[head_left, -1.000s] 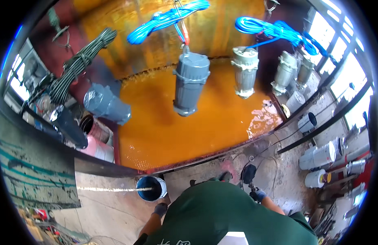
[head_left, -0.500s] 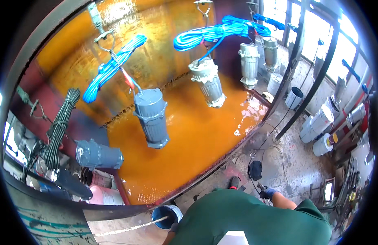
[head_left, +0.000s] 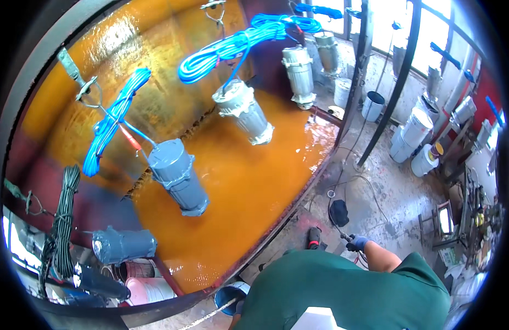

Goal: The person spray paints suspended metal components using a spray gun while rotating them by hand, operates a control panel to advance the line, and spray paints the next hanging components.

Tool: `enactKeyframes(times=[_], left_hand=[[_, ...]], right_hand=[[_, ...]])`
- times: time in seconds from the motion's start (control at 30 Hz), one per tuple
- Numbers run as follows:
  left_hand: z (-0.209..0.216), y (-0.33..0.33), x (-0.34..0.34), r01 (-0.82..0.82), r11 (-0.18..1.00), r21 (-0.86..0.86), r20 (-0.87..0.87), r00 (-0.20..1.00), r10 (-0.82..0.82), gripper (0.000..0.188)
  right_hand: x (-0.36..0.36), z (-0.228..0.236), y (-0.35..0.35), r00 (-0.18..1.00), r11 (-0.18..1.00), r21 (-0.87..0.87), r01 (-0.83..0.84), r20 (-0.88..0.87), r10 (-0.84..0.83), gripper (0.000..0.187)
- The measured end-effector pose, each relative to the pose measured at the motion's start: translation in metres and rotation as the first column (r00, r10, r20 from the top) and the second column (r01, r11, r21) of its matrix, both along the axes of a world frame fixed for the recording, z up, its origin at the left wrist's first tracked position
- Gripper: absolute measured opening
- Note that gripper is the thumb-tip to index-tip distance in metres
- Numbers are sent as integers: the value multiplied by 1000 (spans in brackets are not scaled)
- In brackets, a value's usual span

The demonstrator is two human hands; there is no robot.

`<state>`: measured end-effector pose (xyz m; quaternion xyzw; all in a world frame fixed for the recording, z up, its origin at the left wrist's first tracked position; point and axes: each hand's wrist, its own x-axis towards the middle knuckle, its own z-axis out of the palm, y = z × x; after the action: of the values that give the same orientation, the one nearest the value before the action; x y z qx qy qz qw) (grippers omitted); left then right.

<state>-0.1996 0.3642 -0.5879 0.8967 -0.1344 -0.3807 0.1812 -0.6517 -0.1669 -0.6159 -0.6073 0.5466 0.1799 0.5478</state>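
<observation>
My right hand (head_left: 360,243), in a grey-blue glove, is closed round a slim metal spray gun (head_left: 345,237) with a thin hose, low over the floor. At the lower edge my left hand (head_left: 241,306), also gloved, is at the rim of a blue-lined bucket (head_left: 226,297); its fingers are mostly hidden. A pale, rope-like length (head_left: 208,316) runs into that bucket. Ahead hang a freshly coated grey pump (head_left: 177,176) with a blue cable coil (head_left: 117,118), and a paler pump (head_left: 243,110) beneath another blue coil (head_left: 227,52).
An orange-coated tray (head_left: 232,203) with a raised edge lies beneath the pumps. Another grey pump (head_left: 124,245) hangs at left, near a dark cable coil (head_left: 65,220). Dark posts (head_left: 394,88) stand at right. White buckets (head_left: 414,129), a black cloth-like item (head_left: 338,213) and hoses lie beyond.
The whole view has turned, so the hanging pumps sit further left in the picture. My right hand still grips the spray gun, and my left hand is still at the bucket.
</observation>
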Motion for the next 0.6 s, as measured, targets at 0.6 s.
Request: enactKeyframes(times=[0.6], left_hand=[[20,-147,46,210,971,-113,65,977,-204,53]], right_hand=[[-13,20,9,996,996,24,85,-36,-84,42]])
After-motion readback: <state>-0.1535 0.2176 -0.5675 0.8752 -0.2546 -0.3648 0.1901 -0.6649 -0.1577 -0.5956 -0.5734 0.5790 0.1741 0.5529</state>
